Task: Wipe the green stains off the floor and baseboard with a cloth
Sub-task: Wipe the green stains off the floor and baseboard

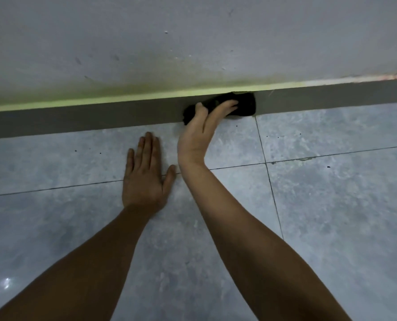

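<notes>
Fingers first: my left hand (144, 174) lay flat on the floor (331, 205), fingers straight and spread, bracing at about 9 o'clock from the wiping hand. My right hand (204, 130) had its fingers (227, 105) stretched over the black cloth (243, 105), thumb against its near edge, pressing it on the dark baseboard (77, 119). The green stain (100, 100) ran along the baseboard's top edge from far left up to the cloth; at 3 o'clock of the cloth the edge looked clean. A greenish haze sat on the wall (192, 31) at 12 o'clock. My guess: roughly half left, floor tiles showing no green.
</notes>
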